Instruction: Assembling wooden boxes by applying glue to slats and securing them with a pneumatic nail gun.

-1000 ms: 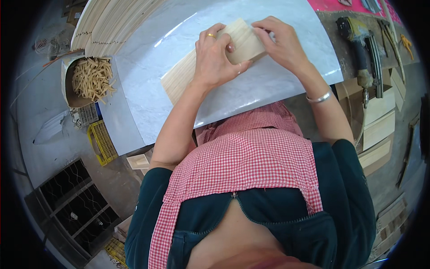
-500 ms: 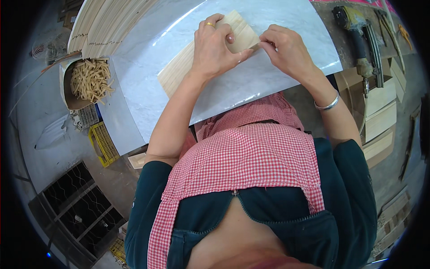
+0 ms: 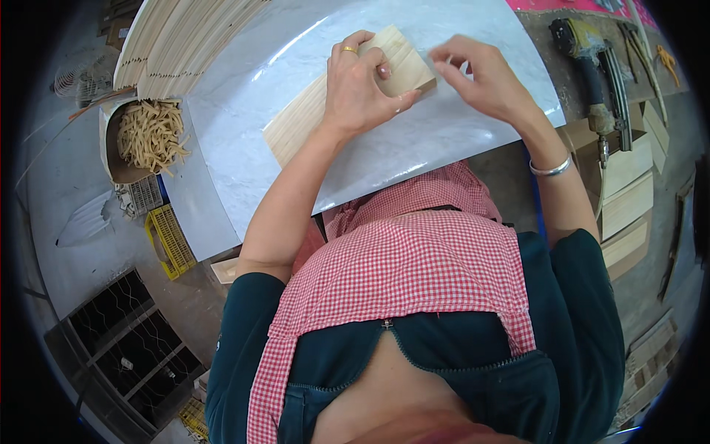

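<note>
Marble-patterned grey sheet covers my bench; concrete floor lies below. Stacked wood strips rest at its far left corner, a box of pale shavings beside them, a nail gun to the right. Wooden board lies flat on the sheet, long axis running near-left to far-right. My left hand presses it, fingers clasping its far end. My right hand hovers just beside it, fingers loose, holding nothing.

Grey concrete floor, pale marble-look tabletop, dark wire-fronted cabinet
</note>
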